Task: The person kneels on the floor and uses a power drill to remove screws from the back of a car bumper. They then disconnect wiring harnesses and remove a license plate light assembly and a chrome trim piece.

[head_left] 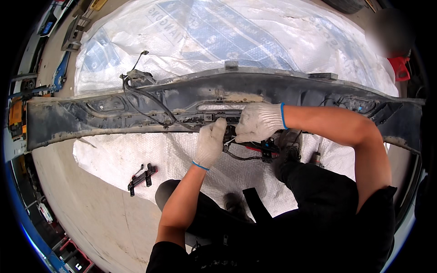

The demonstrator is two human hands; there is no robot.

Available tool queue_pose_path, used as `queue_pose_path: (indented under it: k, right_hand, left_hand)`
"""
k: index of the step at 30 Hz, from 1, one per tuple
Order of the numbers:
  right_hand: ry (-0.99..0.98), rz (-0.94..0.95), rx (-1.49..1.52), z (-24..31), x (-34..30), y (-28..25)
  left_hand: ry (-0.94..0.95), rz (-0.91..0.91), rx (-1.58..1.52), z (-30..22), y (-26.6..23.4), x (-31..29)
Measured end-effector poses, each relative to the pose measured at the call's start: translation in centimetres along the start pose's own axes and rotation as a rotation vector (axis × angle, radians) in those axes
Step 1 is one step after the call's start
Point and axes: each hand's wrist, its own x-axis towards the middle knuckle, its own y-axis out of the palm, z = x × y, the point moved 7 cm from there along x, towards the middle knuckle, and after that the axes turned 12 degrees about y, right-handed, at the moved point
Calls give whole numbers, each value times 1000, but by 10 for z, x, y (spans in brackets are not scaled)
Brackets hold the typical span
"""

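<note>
A long, dirty black bumper lies across in front of me with its ribbed inner side showing. Both my hands wear white knit gloves and meet at its lower middle edge. My left hand is closed by the black wiring there, thumb side up; what its fingers grip is hidden. Just right of it, my right hand is also closed against the bumper's edge, its grip hidden too. A black wiring harness runs along the bumper's left half. Below my hands, a cable leads to a black-and-red part.
White woven sheeting with blue print spreads beneath the bumper. A black-and-red bracket-like part lies on it at lower left. A tool lies right of my shoe. A blurred person is at the upper right, near a red object.
</note>
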Motion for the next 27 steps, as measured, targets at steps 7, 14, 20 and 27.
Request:
queue_pose_path:
  k: [7,14,20,27]
  right_hand:
    - [133,-242,-353,2,-9,1]
    - [276,-301,-444,21,-31,12]
    - [277,-308,-357,23,-29,10]
    - [192,-415,-350,27,-32,9]
  left_hand:
    - [-63,16,98,7,-3,15]
    - [-44,-133,75,14,-13,12]
    - [-72,-251,-58,21,-18,14]
    - [-28,-206,40,24,-18,16]
